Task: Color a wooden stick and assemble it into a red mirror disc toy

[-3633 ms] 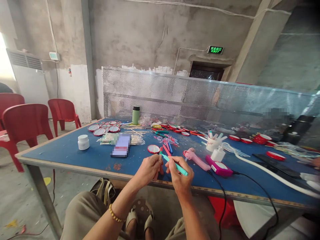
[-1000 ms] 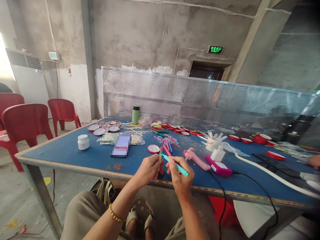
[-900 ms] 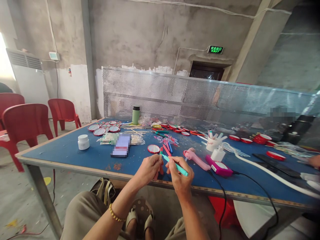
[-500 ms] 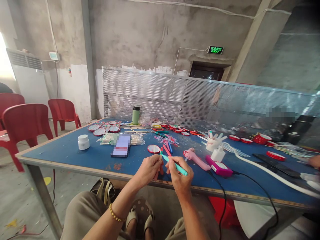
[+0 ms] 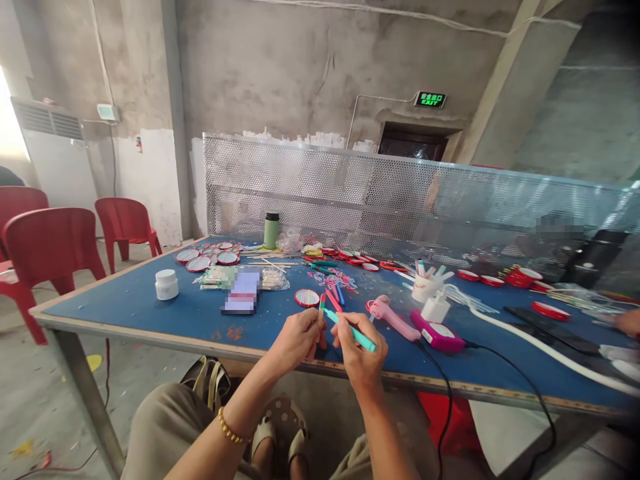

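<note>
marker, turquoise, one: clamped between thumb and fingers of your right hand, tip toward your left. stick, slim, one: roughly upright, pinched in your left hand above the near edge of the table; top red, green band beneath. whether tip and stick touch or sit just apart: cannot tell.

hazards, as judged:
- slip: should your left pinch let the stick roll, the tip could skid onto your fingertips or up into the red.
- smear: if the green is fresh ink, a rubbing thumb could blur it.
- tilt: little stick shows above your grip; pressing hard could tip it.
- knock: red-rimmed disc, just past the stick; a forward push could shove it.
- snag: black cord, from the pink tool over the table edge near your right forearm; swinging that arm outward could drag the tool. whether it is hot: cannot tell.

writing, near to far:
- phone, left of your hands: screen blurred out.
- magenta box, beside the pink tool: pale label, print too small.
- white jar, far left: no lettering legible.
- sign, lit green, on the far wall: "exit", beneath chinese characters.
- brands: none legible.
</note>
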{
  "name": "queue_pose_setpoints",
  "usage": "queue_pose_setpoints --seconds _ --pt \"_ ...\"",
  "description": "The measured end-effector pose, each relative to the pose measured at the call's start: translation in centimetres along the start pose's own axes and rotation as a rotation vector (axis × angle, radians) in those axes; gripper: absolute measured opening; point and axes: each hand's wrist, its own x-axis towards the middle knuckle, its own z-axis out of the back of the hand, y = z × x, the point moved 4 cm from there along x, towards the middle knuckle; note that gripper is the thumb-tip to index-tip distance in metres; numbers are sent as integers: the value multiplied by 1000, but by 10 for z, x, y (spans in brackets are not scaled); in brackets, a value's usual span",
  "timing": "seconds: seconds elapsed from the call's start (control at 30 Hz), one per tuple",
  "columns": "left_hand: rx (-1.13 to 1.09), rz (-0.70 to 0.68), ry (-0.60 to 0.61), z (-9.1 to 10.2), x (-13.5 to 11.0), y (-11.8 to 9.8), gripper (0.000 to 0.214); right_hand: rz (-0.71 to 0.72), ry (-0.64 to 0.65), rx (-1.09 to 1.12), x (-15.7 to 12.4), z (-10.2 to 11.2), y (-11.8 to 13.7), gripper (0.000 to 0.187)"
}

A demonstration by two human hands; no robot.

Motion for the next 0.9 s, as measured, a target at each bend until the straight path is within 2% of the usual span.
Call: queue_pose_setpoints --seconds 0.53,0.9 --pt "-4 0 1 0 0 2 33 21 13 -7 1 0 2 18" --pt "2 5 -2 0 0 0 32 11 -22 -8 1 1 2 19"
